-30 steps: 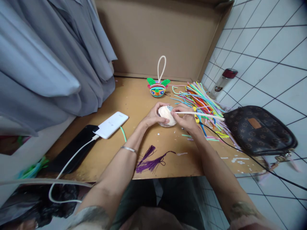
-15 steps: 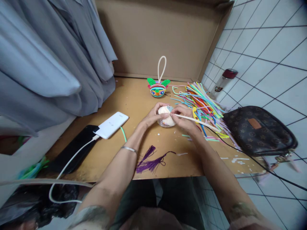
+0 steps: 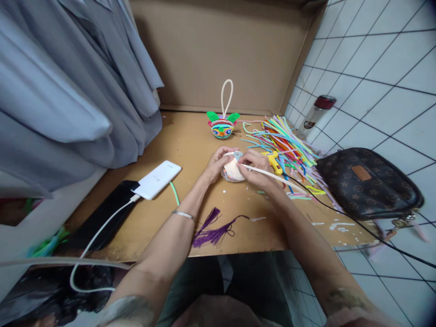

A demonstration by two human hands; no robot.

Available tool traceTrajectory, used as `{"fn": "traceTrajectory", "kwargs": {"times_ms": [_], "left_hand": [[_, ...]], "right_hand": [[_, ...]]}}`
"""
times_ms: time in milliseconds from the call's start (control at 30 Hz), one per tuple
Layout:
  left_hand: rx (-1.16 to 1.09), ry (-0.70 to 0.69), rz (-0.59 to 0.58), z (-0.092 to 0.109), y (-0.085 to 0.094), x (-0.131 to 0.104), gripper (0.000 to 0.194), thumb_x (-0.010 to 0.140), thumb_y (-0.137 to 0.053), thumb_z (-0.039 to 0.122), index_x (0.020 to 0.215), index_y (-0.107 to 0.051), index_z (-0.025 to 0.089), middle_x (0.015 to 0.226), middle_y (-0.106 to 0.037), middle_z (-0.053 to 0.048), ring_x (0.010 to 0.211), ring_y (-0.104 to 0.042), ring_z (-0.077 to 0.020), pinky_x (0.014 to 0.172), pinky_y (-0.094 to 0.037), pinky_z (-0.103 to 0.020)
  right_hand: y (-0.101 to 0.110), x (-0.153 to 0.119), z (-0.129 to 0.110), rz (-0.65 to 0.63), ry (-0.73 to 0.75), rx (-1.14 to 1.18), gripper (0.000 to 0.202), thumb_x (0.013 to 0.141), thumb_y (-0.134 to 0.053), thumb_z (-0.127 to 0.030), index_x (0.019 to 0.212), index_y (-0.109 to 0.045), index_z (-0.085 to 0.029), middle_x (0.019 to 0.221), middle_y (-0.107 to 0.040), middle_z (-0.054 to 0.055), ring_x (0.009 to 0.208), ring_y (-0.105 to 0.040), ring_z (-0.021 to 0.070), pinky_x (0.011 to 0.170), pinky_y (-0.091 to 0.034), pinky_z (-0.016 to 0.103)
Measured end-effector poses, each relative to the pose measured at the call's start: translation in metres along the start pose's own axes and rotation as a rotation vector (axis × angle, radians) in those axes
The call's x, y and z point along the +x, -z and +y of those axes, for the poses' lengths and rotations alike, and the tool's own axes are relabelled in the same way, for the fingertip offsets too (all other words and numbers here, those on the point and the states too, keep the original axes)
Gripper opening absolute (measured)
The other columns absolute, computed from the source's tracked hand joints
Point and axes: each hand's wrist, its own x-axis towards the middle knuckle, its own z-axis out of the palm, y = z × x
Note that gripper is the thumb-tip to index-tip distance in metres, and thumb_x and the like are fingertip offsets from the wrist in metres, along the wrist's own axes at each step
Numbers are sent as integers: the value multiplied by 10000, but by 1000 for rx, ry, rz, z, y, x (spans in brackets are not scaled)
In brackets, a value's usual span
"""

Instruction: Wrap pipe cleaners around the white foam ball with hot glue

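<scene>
Left hand (image 3: 215, 164): curled around ball (image 3: 233, 171).
Right hand (image 3: 258, 167): pinches strip (image 3: 272, 174) at ball.
Ball: between hands, over table (image 3: 238, 234).
Change: strip slopes lower.
Effect: long free length remains off ball.

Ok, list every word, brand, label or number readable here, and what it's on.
Nothing reads clearly enough to quote.
White device with cable: faint marks on its face, too blurred.
Bottle: dark label, too small.
Dark patterned bag: repeated motifs, no letters I can make out; brown patch, none legible.
Yellow tool: small dark label, too small.
White-wrapped ball: no text visible on the part not covered by the hands.
</scene>
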Motion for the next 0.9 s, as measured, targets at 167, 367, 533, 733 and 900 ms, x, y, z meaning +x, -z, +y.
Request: {"fn": "traceTrajectory", "kwargs": {"times_ms": [167, 367, 533, 733, 900], "left_hand": [[-19, 6, 8, 1, -2, -1, 382, 671, -870, 404, 926, -686, 186, 1192, -775, -71, 1016, -720, -204, 883, -532, -304], [-27, 8, 114, 2, -7, 0, 314, 753, -793, 451, 859, -684, 177, 1078, -802, -65, 896, -718, -175, 823, -538, -286], [-21, 48, 154, 2, -8, 3, 241, 697, -785, 358, 808, -661, 185, 1043, -807, -55, 912, -737, -195, 851, -553, -312], [-15, 52, 180, 4, -10, 3, 244, 663, -776, 349, 792, -642, 191, 998, -800, -43, 886, -726, -190, 843, -537, -311], [-30, 28, 173, 4, -12, 1, 263, 678, -766, 384, 794, -629, 191, 987, -792, -42, 896, -718, -193, 864, -532, -318]], "right_hand": [[0, 0, 2, -6, -7, 9, 82, 795, -611, -207, 717, -612, -232, 739, -615, -4, 657, -553, 142, 619, -411, 267], [-2, -1, 2, -21, -6, -27, 87, 797, -604, -195, 721, -613, -235, 741, -605, -4, 684, -553, 150, 637, -407, 278], [-4, -3, 2, -23, -5, -19, 78, 799, -600, -195, 736, -620, -236, 762, -610, 0, 697, -560, 153, 645, -413, 279], [-3, -2, 0, -27, -16, -18, 82, 794, -596, -194, 726, -611, -237, 751, -598, -2, 697, -554, 156, 643, -400, 283], [-4, -2, 0, -17, -24, -19, 94, 787, -595, -178, 712, -600, -234, 734, -584, -10, 680, -549, 148, 634, -393, 280]]}}
